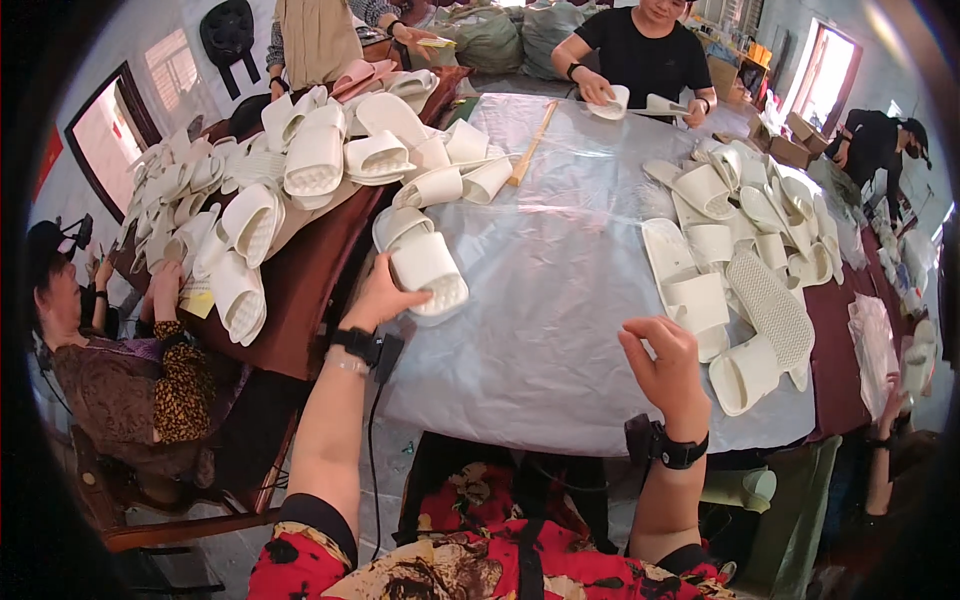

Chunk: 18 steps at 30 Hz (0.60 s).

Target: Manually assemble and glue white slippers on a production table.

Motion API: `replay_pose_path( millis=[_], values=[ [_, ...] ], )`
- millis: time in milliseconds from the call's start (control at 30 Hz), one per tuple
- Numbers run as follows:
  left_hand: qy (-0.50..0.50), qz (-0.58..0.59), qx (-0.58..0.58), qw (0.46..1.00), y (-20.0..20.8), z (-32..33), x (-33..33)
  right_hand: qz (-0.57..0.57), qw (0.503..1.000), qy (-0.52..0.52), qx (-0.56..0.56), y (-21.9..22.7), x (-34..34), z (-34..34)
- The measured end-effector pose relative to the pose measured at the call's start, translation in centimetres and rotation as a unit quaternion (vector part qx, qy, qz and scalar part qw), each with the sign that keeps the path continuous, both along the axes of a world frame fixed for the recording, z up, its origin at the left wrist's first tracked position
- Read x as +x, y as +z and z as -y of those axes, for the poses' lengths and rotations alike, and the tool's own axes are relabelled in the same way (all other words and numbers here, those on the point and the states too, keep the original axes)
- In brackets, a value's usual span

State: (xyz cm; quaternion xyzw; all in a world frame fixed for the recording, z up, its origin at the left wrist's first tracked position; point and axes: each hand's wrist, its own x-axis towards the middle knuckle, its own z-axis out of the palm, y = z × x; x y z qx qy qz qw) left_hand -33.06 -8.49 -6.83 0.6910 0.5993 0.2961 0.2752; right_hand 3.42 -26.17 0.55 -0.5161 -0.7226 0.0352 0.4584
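My left hand (372, 297) grips a white slipper (432, 268) by its side at the table's left edge. The thumb lies over the slipper near its open toe, while the fingers are partly hidden along its edge. Another white strap shows just behind it, perhaps from a second slipper. My right hand (668, 365) hovers over the table's near right part, its fingers loosely curled with nothing visible in them. Close by that hand lies a heap of white slippers (697, 305), one with its textured sole (768, 312) turned up.
A grey plastic sheet (540, 350) covers the table, with a wooden strip (535, 143) on it. On the left, a dark red table (300, 310) bears a large slipper pile (315, 165). Across from me a person (645, 60) handles slippers; another sits at left.
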Motion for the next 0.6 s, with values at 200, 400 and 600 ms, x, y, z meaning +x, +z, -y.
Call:
replay_pose_path(
  millis=[200, 400, 600],
  values=[
    [-0.107, 0.176, -0.068, 0.976, 1.5, 9.7, 6.3, 0.024, 0.996, -0.052, -0.064, -0.1, 0.1, 0.0],
    [-0.166, 0.055, 0.01, 0.984, 2.0, 10.0, 9.4, 0.139, 0.968, -0.034, -0.206, -5.4, -4.6, -1.6],
    [0.077, -0.067, 0.231, 0.968, -3.2, -1.4, 4.9, 0.076, 0.969, 0.001, -0.236, -6.6, -4.0, -2.8]
  ],
)
